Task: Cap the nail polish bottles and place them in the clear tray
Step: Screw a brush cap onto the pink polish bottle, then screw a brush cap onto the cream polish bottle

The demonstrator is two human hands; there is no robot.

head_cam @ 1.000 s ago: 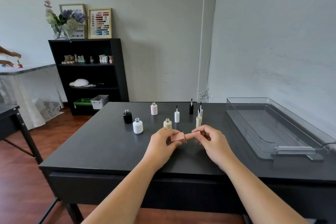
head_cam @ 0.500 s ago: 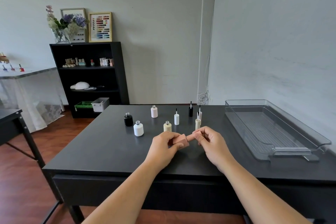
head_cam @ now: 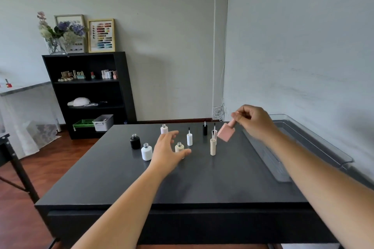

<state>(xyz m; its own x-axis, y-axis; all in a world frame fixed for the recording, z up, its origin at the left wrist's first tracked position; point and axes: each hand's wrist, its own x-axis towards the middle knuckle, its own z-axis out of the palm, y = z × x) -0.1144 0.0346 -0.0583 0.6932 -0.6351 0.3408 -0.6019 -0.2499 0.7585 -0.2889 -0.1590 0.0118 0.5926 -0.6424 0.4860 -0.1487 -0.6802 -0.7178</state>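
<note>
The clear tray (head_cam: 315, 143) lies along the right side of the black table (head_cam: 141, 184), at the right of the frame, partly hidden behind the right forearm; nothing can be seen inside it. The right hand (head_cam: 254, 122), raised right of centre beside the tray's far end, has its fingertips pinched on the cap of a capped pink nail polish bottle (head_cam: 226, 132), which hangs tilted in the air with its square body pointing down-left. The left hand (head_cam: 169, 150), near the middle of the frame, is spread wide and holds nothing, its thumb and fingers curved around a cream open bottle (head_cam: 179, 147) without a clear grip on it. To its left stand a white open bottle (head_cam: 146, 151) and a black open bottle (head_cam: 135, 141); a pale pink open bottle (head_cam: 164, 129) stands behind the hand. Right of the cream bottle, brush caps stand upright with bristles up: a white cap (head_cam: 189, 138), a black cap (head_cam: 205, 129), a cream cap (head_cam: 213, 146), and a pale cap (head_cam: 214, 133) just behind it.
</note>
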